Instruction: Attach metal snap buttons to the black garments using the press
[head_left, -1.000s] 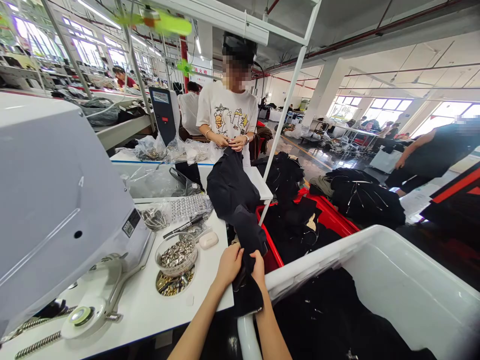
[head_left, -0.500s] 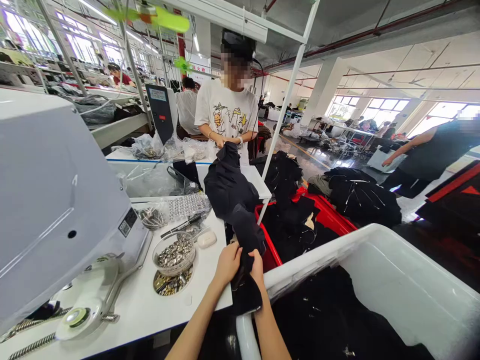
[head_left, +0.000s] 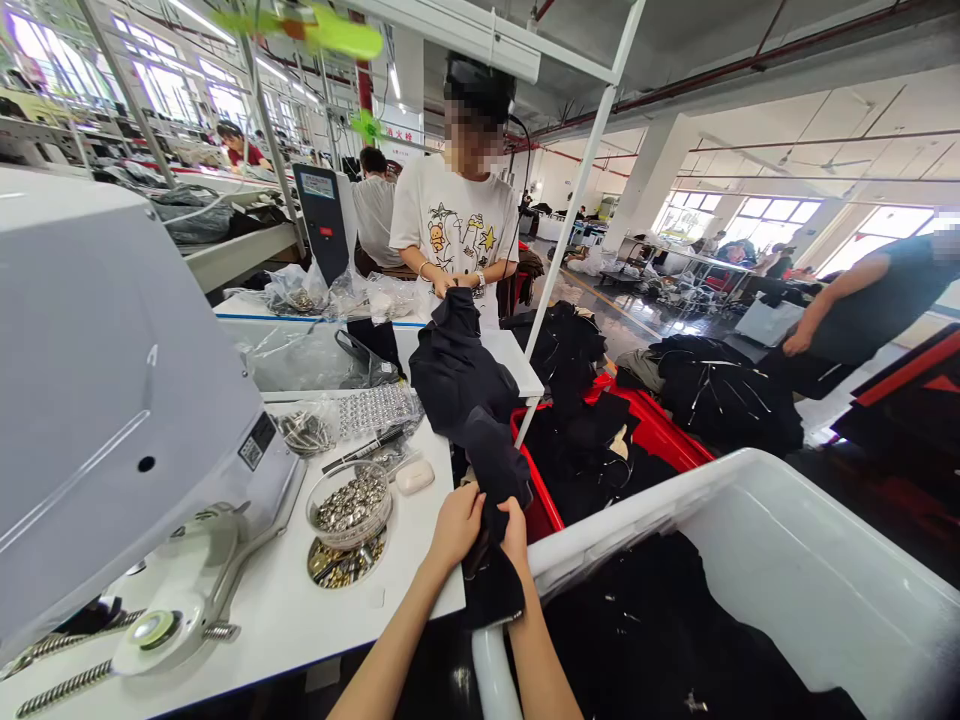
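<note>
Because the long black cloth garment (head_left: 461,375) is lifted up in front of the body, it hangs above the gap between the white table (head_left: 405,590) and the big white plastic tub (head_left: 787,490), and it lies on neither of them. The left hand (head_left: 456,527) is almost closed and grips the fabric from the side. The right hand (head_left: 514,535) is closed on it too, more like a pinch, with its fingers partly hidden in the folds. A round glass bowl of silver metal studs (head_left: 349,507) stands near the hands, just beside the grey-white machine (head_left: 112,400), probably for easy reach. A person in a white printed T-shirt (head_left: 454,215) stands across the table.
</note>
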